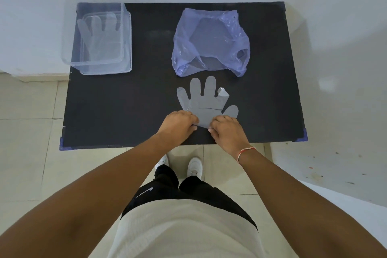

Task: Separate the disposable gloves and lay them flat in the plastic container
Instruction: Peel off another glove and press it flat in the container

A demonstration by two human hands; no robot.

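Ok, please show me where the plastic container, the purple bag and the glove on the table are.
plastic container (127, 48): head view, right wall.
purple bag (209, 37): head view, middle.
glove on the table (206, 104): head view, palm.

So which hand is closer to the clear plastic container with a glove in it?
Left. The left hand is nearer the clear plastic container, which sits far-left; the right hand lies further right.

We reach both bare arms forward, hands close together, knuckles up. Our left hand (179, 124) and right hand (227, 131) each curl their fingers down, pinching the near edge of a glove (206, 103) between them.
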